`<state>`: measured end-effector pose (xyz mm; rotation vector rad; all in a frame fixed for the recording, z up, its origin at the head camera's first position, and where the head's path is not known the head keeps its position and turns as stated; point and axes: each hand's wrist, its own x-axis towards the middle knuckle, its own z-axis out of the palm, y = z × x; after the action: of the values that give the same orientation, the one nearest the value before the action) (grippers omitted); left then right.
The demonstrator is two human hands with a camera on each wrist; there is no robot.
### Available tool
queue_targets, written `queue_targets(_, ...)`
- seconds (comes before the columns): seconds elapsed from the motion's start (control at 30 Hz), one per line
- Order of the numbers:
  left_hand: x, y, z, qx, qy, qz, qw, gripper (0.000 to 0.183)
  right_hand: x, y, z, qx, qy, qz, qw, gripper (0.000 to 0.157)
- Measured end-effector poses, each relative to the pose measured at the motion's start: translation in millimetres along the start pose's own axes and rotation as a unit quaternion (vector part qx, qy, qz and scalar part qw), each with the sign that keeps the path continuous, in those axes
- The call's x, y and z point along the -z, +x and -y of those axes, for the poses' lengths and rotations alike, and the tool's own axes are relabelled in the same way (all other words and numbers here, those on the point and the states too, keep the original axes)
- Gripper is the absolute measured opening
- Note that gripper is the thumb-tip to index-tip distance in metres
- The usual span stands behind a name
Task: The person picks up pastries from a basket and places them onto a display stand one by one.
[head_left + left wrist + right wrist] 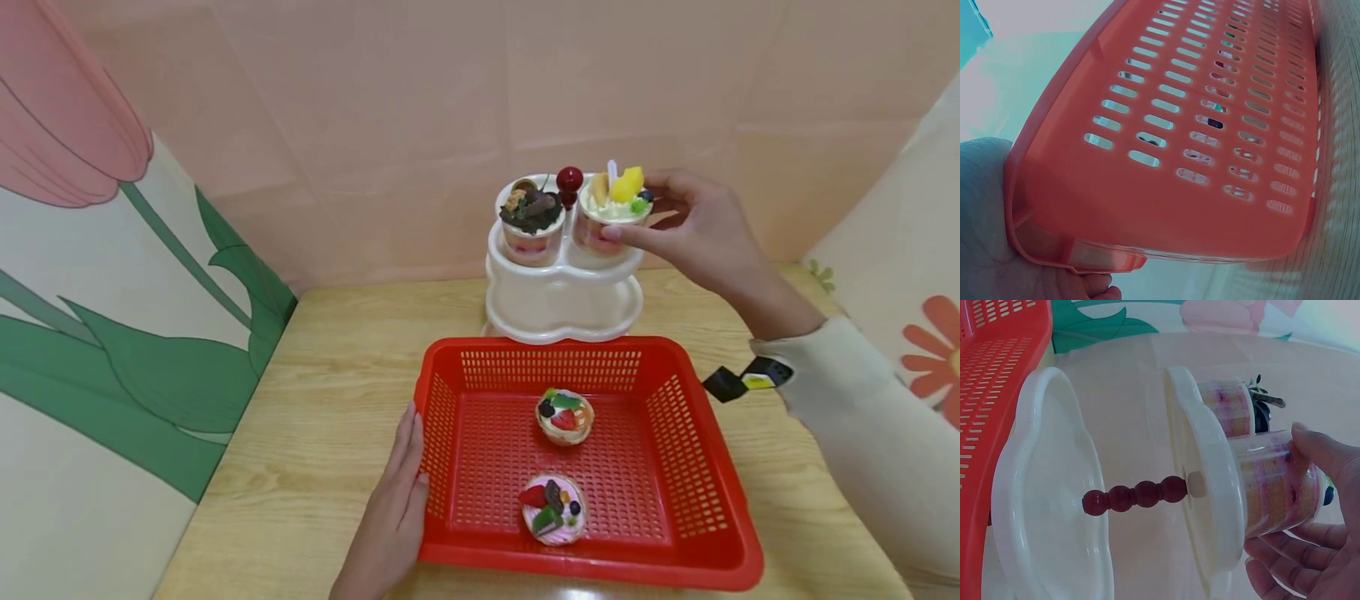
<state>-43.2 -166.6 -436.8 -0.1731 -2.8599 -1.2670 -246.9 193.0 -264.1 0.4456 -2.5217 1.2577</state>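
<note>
My right hand (701,229) grips a clear dessert cup (1279,487), thumb on one side and fingers on the other. Pink-and-cream layers show through it, with cream and yellow fruit pieces on top. The cup's base is right at the upper tier of a white two-tier stand (564,308). Beside it on that tier stands another dessert cup (531,237) with a dark chocolate topping. My left hand (393,508) rests along the left side of a red plastic basket (600,571), fingers straight against its rim. Two fruit tarts lie inside, one cream-topped (564,417), one pink-topped (553,510).
The basket stands on a wooden table (330,375), close in front of the stand. A red beaded post (1135,494) joins the tiers, its top ball rising between the cups. Behind is a pink cloth backdrop (375,150); a tulip-printed panel (172,333) borders the left.
</note>
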Motion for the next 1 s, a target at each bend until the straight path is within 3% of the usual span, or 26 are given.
queue_targets(0.7,-0.9,-0.8,-1.4,0.022,-0.011,0.012,0.9996,0.067,-2.9,2.8,-2.5,-0.034,-0.045,0.066,0.996,0.081)
queue_targets(1.0,0.5,2.4,-4.3,0.036,-0.018,0.017,0.9990,0.066,0.9,2.8,-2.6,0.020,-0.052,0.090,0.994,0.078)
